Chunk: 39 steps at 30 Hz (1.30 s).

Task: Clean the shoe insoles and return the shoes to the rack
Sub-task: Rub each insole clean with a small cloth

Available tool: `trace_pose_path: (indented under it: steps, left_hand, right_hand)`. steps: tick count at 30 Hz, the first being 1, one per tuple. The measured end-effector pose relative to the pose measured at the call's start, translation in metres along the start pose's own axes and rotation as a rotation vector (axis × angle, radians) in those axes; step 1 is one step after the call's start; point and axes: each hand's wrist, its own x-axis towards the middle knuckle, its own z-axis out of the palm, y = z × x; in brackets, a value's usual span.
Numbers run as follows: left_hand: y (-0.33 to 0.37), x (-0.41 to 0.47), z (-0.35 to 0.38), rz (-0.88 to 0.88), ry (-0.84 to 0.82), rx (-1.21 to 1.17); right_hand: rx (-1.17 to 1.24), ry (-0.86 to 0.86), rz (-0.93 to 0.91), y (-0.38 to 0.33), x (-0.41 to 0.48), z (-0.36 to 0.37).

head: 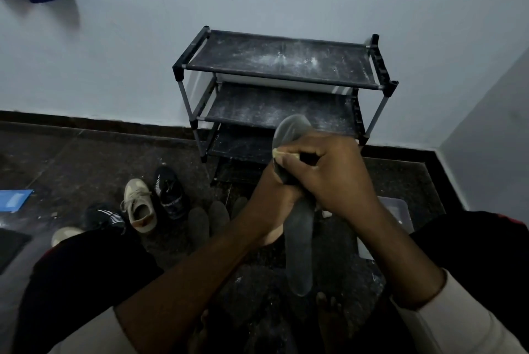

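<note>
Scrubbing a dark insole is the step I judge to be in hand. It stands upright in mid-air before the seated person, in front of the shoe rack. The left hand grips its middle, the fingers mostly hidden. The right hand has its fingers curled, pinching a pale cloth against the upper part. To do this well, I would keep the left grip firm and stroke along the full length, toe to heel. The rack's three dark shelves look dusty and hold no shoes. A beige sneaker and a black sneaker wait on the dark stone floor, by a pale wall.
</note>
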Motion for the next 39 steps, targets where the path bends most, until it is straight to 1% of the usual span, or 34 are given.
trace_pose_path:
  steps: [1,4,5,6,8,10,13,15,19,20,24,25,27,28,30,32,34,37,38,39]
  left_hand:
    - [0.001,0.001,-0.002,0.002,0.01,0.002]
    - [0.0,0.0,-0.003,0.002,-0.027,-0.07]
    - [-0.001,0.0,-0.003,0.0,-0.041,-0.058]
    - [-0.001,0.001,-0.001,0.008,-0.056,-0.036]
    - [-0.001,0.002,0.001,0.045,-0.039,0.022]
    - [0.002,0.002,0.001,0.052,0.013,0.045]
    - [0.004,-0.003,0.001,-0.006,-0.018,-0.053]
    - [0.003,-0.002,0.004,-0.017,-0.017,-0.057]
    - [0.002,0.005,0.009,0.022,0.04,-0.062]
    - [0.002,0.005,0.009,0.015,0.031,-0.061]
    - [0.002,0.0,0.007,0.034,-0.047,-0.081]
    - [0.001,0.002,0.005,0.046,-0.031,-0.08]
    - [0.003,0.006,0.003,0.064,0.027,0.005]
    - [0.003,0.006,0.002,0.071,0.028,0.047]
    - [0.002,0.004,-0.001,0.064,0.01,-0.012]
    - [0.002,0.0,0.001,0.054,-0.043,-0.089]
    - [0.002,0.001,0.006,0.052,-0.056,-0.067]
    - [0.003,0.005,0.011,0.086,0.099,0.033]
    - [0.005,0.005,0.01,0.083,0.092,0.041]
    - [0.006,0.004,0.009,0.07,0.05,0.023]
  right_hand:
    - [-0.005,-0.001,0.008,0.002,0.0,-0.003]
    - [-0.011,0.096,0.036,0.011,0.008,-0.012]
    - [-0.013,0.115,0.03,0.011,0.009,-0.011]
    - [-0.013,0.108,0.019,0.008,0.009,-0.008]
    - [0.002,0.035,0.001,0.001,0.005,-0.002]
    - [0.013,-0.02,-0.004,0.001,0.002,-0.003]
    - [0.005,0.048,0.025,0.009,0.007,-0.009]
    - [0.008,0.086,0.012,0.008,0.01,-0.008]
    - [0.024,-0.008,-0.027,0.002,0.003,-0.005]
    - [0.024,-0.004,-0.017,0.004,0.003,-0.007]
    - [0.017,0.099,-0.011,0.009,0.009,-0.01]
    - [0.012,0.095,-0.021,0.006,0.009,-0.008]
    - [0.011,0.048,-0.038,0.002,0.004,-0.003]
    - [0.007,0.027,-0.035,0.002,0.002,-0.004]
    - [-0.002,0.037,-0.001,0.007,0.003,-0.009]
    - [0.001,0.096,0.017,0.011,0.008,-0.013]
    - [-0.004,0.123,0.002,0.008,0.008,-0.011]
    - [-0.008,0.063,-0.003,0.002,0.001,-0.003]
    - [-0.011,0.051,0.005,0.003,0.0,-0.005]
    - [-0.013,0.058,0.016,0.005,0.001,-0.007]
